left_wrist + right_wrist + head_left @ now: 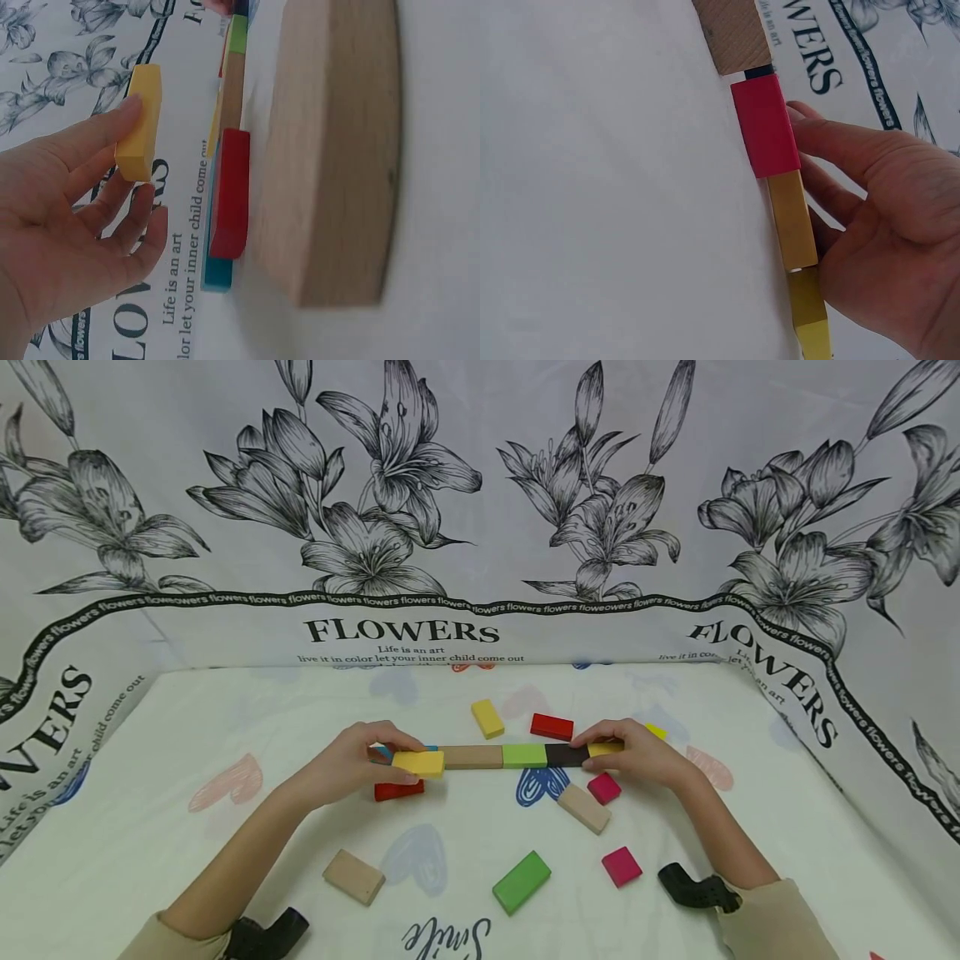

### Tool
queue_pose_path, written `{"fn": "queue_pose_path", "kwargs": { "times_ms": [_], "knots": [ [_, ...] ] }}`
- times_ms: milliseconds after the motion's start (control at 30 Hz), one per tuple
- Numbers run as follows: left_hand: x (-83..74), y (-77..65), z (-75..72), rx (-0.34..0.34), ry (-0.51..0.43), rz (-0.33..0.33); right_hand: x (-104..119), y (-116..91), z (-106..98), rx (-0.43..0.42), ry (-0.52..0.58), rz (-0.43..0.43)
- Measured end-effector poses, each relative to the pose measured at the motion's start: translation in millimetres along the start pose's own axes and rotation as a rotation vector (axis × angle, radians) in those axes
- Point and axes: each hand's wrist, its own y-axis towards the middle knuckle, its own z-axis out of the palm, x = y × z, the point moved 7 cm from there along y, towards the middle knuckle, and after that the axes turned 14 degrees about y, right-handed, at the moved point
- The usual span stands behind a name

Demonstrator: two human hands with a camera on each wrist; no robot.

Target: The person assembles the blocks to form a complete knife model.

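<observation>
"Position and axis of the yellow block (pixel 420 765)?"

"It was raised over the left part of the row (pixel 523 756), its long axis running left to right, parallel to that row."

"State of grip?"

"Left hand (pixel 351 763) pinched it between thumb and fingers. Right hand (pixel 641 750) pinched the black block (pixel 564 755), thumb on the near side, fingertips on the far."

"Count?"

"Five visible in the row: one blue block (pixel 218 279), partly covered, one tan block (pixel 472 757), one light green block (pixel 523 756), the black, one orange-yellow block (pixel 602 748). Nine lay loose on the cloth (pixel 465 827): two red blocks (pixel 552 727), two magenta blocks (pixel 622 867), two bare-wood blocks (pixel 353 877), one dark green block (pixel 521 882), one loose yellow block (pixel 487 718), one bright yellow block (pixel 657 731), partly hidden"
</observation>
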Motion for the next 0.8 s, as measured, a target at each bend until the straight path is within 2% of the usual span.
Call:
{"fn": "queue_pose_path", "kwargs": {
  "times_ms": [367, 567, 800],
  "knots": [
    [-27.3, 22.9, 27.7, -0.042, 0.025, 0.034, 1, 0, 0, -0.004, -0.004, 0.013],
    [-33.6, 29.4, 43.9, -0.063, 0.020, 0.037, 1, 0, 0, -0.004, -0.008, 0.007],
    [-34.4, 32.6, 63.9, -0.054, 0.016, -0.029, 0, 0, 0, -0.005, 0.005, 0.013]
  ]
}}
